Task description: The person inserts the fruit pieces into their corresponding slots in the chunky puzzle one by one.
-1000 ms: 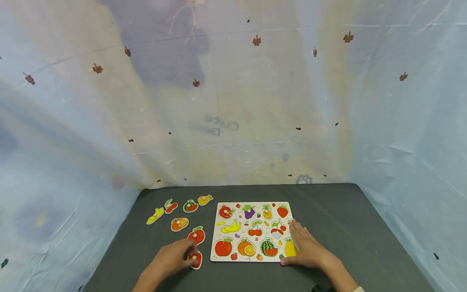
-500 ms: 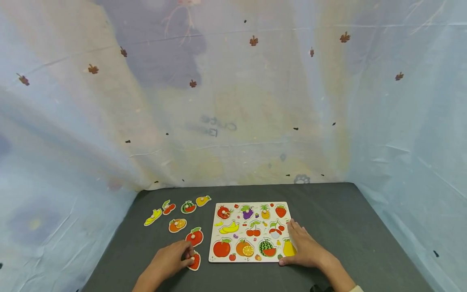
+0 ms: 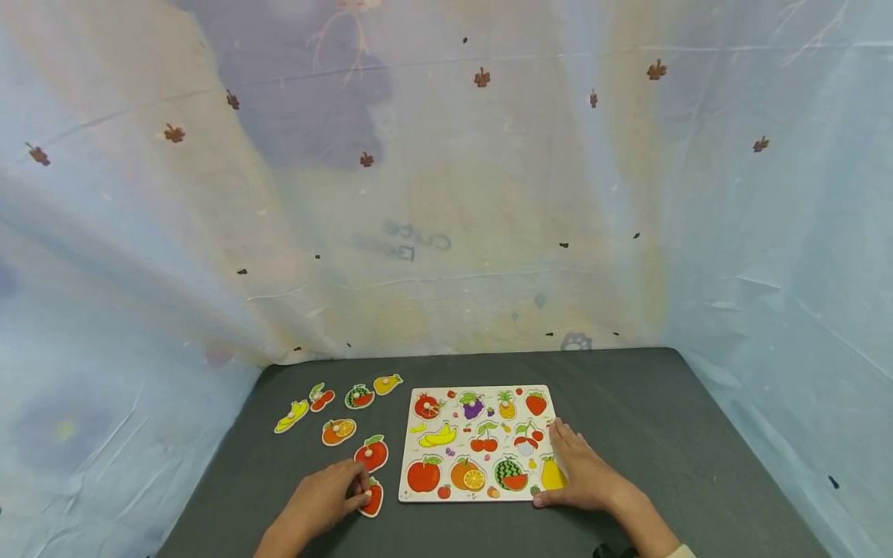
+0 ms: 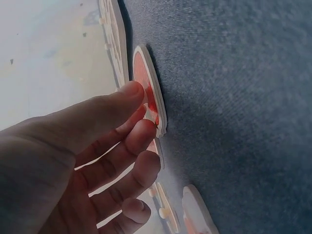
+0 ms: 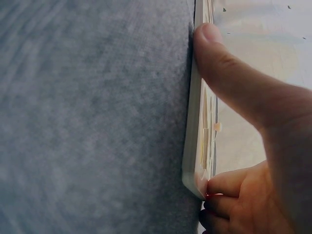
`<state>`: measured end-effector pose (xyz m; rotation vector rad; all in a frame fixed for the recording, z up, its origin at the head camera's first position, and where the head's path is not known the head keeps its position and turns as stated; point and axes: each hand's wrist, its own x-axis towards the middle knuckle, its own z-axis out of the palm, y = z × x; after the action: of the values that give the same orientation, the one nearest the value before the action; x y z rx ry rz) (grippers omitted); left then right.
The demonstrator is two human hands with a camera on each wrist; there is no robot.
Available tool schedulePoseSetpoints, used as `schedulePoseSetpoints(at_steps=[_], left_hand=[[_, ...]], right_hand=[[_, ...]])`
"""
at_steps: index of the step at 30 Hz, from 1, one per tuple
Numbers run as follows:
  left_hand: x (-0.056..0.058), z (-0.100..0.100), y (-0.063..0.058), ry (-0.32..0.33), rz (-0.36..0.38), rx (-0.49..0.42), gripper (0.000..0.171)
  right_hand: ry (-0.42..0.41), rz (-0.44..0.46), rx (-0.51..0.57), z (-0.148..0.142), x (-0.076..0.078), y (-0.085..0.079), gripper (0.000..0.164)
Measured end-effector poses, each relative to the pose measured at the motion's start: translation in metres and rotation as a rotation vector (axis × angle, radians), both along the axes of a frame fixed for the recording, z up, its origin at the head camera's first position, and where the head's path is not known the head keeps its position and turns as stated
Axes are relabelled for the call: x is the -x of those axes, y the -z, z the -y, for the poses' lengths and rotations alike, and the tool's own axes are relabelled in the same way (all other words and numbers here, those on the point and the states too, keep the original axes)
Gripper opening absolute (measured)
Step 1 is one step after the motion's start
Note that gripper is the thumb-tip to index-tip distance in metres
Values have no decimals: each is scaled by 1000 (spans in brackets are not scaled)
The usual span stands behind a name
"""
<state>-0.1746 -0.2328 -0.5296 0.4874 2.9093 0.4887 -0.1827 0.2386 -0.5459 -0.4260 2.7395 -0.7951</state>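
Note:
Low on the left of the dark table, my left hand (image 3: pixel 326 496) pinches a red strawberry puzzle piece (image 3: pixel 375 505) between thumb and fingertips. In the left wrist view this strawberry piece (image 4: pixel 141 73) stands edge-on, its face partly covered by the thumb. Just beyond it lies an apple piece (image 3: pixel 373 457) with a small knob. My right hand (image 3: pixel 589 477) rests at the near right corner of the white fruit puzzle board (image 3: pixel 453 497), its fingers extended along the right side. In the right wrist view, the thumb (image 5: pixel 214 53) presses on the board's near edge (image 5: pixel 191 131).
Further back on the left lie an orange piece (image 3: pixel 339 432), a banana piece (image 3: pixel 290 418), a cherry piece (image 3: pixel 321 399), a watermelon piece (image 3: pixel 359 397) and a pear piece (image 3: pixel 387 385). A patterned curtain (image 3: pixel 446 194) surrounds the table (image 3: pixel 628 403). A dark object (image 3: pixel 605 552) shows at the bottom edge.
The head view shifts slightly, moving everything a little to the left. Fingertips of my left hand have settled on the strawberry piece; the right hand stays on the board.

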Motion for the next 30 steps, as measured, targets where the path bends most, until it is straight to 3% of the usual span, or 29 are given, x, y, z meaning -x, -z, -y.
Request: schedulePoseSetpoints(at_steps=[8, 18, 26, 30], left_hand=[[0, -6, -5, 8, -65, -2, 29], [8, -28, -10, 60, -131, -48, 24], [21, -44, -11, 0, -214, -92, 20], [26, -52, -13, 1, -250, -136, 19]], right_hand=[[1, -1, -6, 1, 0, -2, 138], [-6, 1, -14, 0, 1, 2, 139], [-14, -4, -16, -1, 1, 3, 139], [-11, -2, -17, -1, 2, 2, 139]])
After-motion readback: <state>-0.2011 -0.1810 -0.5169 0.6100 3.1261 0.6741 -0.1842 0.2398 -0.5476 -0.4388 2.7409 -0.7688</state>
